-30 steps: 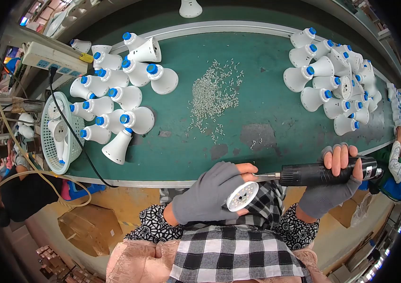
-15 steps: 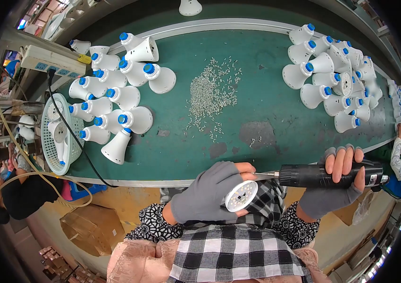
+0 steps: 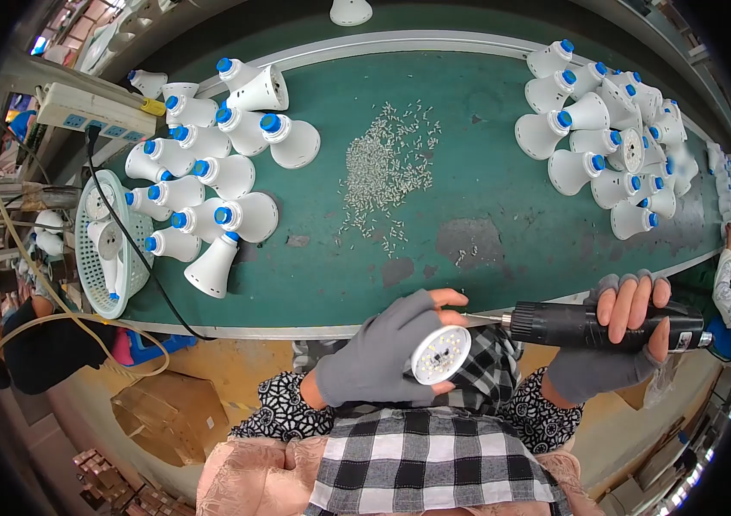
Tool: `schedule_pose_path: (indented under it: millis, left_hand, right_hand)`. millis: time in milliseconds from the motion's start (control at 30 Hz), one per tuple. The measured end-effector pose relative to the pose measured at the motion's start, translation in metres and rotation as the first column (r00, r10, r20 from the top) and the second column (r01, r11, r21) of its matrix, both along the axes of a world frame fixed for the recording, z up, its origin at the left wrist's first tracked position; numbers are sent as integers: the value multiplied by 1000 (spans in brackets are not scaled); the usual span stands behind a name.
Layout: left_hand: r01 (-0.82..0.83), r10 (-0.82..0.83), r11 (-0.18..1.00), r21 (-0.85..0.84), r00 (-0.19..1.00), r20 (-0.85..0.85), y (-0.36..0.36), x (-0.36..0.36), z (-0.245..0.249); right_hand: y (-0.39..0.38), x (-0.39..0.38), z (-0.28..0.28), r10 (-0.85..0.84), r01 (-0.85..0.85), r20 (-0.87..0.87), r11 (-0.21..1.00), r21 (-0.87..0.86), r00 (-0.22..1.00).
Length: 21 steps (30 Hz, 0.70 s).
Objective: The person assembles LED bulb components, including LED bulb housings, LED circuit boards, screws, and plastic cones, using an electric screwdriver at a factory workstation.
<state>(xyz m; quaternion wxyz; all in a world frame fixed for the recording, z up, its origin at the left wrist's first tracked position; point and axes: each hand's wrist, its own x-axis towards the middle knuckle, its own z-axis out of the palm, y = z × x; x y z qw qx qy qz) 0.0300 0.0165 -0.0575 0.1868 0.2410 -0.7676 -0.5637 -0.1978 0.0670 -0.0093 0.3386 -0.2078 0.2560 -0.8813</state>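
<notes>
My left hand, in a grey fingerless glove, grips a white bulb housing with its round LED board facing up. My right hand, gloved the same way, holds a black electric screwdriver level. Its thin bit points left and reaches the rim of the housing by my left fingertips. Both hands are over my lap, just below the near edge of the green belt.
A pile of small screws lies mid-belt. White bulb housings with blue caps cluster at left and at right. A pale green basket with parts, a power strip and a black cable are at left. Another person's sleeve shows at right.
Both hands with the housing and screwdriver have shifted slightly right and up. The bit stays against the housing rim.
</notes>
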Motion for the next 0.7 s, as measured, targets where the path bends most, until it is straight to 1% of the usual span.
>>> schedule_pose_path:
  millis: [67, 100, 167, 200, 267, 367, 400, 500, 600, 700]
  left_hand:
    - [-68, 67, 996, 56, 998, 13, -2, 2, -2]
    - [-124, 120, 979, 164, 992, 31, -1, 3, -4]
    - [-235, 219, 900, 368, 972, 85, 1, 7, -10]
    - [-280, 265, 882, 378, 960, 93, 3, 7, -13]
    - [-295, 289, 875, 385, 954, 74, 3, 6, -15]
    - [-300, 295, 869, 395, 953, 74, 6, 5, -13]
    - [-300, 294, 868, 396, 953, 79, 6, 5, -12]
    - [-299, 296, 876, 379, 953, 68, 8, 6, -14]
    - [-267, 241, 875, 403, 964, 115, 8, 5, -10]
    - [-281, 267, 946, 164, 958, 101, 14, 1, -18]
  right_hand:
    - [3, -2, 1, -15, 15, 7, 1000, -15, 1000]
    - [5, -3, 1, -21, 22, 11, 1000, -23, 1000]
    - [7, -2, 1, -8, 7, -11, 1000, -27, 1000]
    - [7, 1, 0, -3, 3, -19, 1000, -21, 1000]
    - [8, 6, 0, 27, -27, -23, 999, -26, 999]
    - [12, 12, 0, 12, -12, -27, 1000, 0, 1000]
    - [13, 12, 0, 15, -16, -17, 1000, -17, 1000]
    - [12, 17, 2, -22, 22, -49, 1000, -13, 999]
    - [10, 23, 4, -24, 22, -82, 999, -25, 996]
    - [6, 30, 14, 38, -36, -204, 999, 16, 978]
